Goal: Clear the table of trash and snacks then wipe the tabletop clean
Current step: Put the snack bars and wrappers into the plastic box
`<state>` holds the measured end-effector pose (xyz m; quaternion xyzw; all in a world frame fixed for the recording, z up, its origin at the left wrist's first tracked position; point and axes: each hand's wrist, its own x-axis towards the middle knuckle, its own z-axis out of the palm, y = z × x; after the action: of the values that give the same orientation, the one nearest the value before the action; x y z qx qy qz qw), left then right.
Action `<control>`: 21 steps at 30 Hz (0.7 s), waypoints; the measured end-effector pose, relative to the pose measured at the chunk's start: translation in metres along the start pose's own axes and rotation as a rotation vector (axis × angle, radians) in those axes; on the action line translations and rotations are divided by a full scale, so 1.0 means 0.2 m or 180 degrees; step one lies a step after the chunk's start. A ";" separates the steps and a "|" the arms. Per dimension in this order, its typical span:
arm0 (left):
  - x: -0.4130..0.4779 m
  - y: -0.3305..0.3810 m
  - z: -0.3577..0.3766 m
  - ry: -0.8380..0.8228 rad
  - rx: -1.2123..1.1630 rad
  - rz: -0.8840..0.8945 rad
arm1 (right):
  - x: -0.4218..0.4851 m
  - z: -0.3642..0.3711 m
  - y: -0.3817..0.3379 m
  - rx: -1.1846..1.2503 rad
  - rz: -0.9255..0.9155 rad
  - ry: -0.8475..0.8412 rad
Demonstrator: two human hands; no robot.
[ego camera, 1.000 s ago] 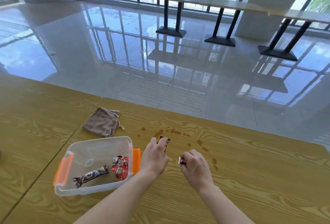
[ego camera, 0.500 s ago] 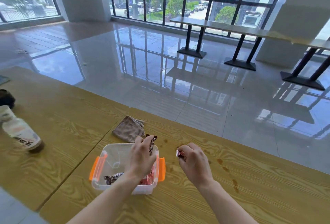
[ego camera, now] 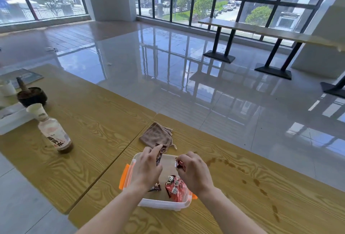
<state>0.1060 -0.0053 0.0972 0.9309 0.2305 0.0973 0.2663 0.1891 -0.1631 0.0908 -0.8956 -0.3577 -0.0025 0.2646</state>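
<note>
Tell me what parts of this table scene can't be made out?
- Head view: the dark wrapper in the clear box is mostly covered by the left hand.
- The small snack is mostly wrapped in the right hand.
- The white tray is cut off by the left edge.
- The bottle label is too blurred to read.

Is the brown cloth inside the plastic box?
No, the brown cloth lies on the table just beyond the plastic box.
</note>
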 end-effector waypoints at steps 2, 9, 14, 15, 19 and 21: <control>-0.01 -0.04 0.03 -0.0026 0.0011 -0.0043 | 0.01 0.04 -0.01 -0.0013 0.0039 -0.0095; -0.04 -0.16 0.13 -0.0166 0.0107 -0.0187 | 0.03 0.15 -0.02 -0.0058 0.0092 -0.0366; -0.04 -0.18 0.16 -0.0222 0.0244 -0.0211 | 0.04 0.18 -0.04 -0.0017 0.0097 -0.0453; -0.05 -0.18 0.15 -0.0186 0.0317 -0.0169 | 0.04 0.19 -0.04 -0.0032 0.0082 -0.0484; -0.08 -0.21 0.14 -0.0065 0.0337 0.0111 | 0.01 0.19 -0.04 -0.0056 0.0048 -0.0540; -0.09 -0.23 0.11 0.0031 0.0406 0.0286 | -0.01 0.19 -0.03 -0.0040 0.0022 -0.0413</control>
<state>0.0798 0.0093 0.0525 0.9548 0.1955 0.0988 0.2007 0.1770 -0.1423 0.0616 -0.8967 -0.3710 0.0542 0.2352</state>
